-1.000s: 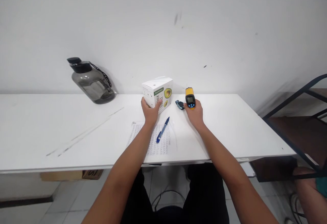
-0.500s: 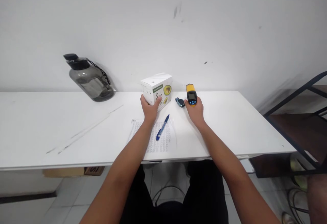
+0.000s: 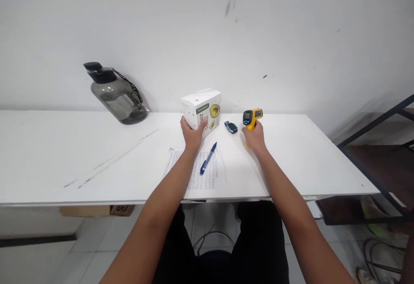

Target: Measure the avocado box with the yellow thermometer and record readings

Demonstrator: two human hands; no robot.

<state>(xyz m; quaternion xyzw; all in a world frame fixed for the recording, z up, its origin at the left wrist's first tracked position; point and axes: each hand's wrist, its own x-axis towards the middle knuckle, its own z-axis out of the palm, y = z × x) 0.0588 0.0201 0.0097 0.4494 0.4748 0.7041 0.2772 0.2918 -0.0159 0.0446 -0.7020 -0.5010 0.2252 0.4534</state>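
Observation:
My left hand [image 3: 192, 135] is wrapped round the near lower part of a white box [image 3: 207, 110] with avocado pictures and a green label; its thumb lies on the printed face. In my right hand [image 3: 255, 137] is a yellow and black infrared thermometer [image 3: 251, 118], gripped by its handle, with its small screen facing left and its nose turned to the right. Between the two hands a dark smartwatch [image 3: 231, 127] with a bluish strap lies on the table. A blue pen [image 3: 208, 159] rests across a printed sheet of paper [image 3: 207, 180], part of which my left forearm covers.
A grey see-through water bottle [image 3: 121, 100] with a black lid stands at the left by the wall. The white table [image 3: 291, 159] runs along that wall. Beyond its right end is a dark metal frame [image 3: 371, 124]. A cardboard box [image 3: 87, 210] sits below the table.
My right hand has turned the infrared thermometer so its nose points right, and has shifted slightly right. My left hand keeps its hold on the box. The whole view has shifted a little.

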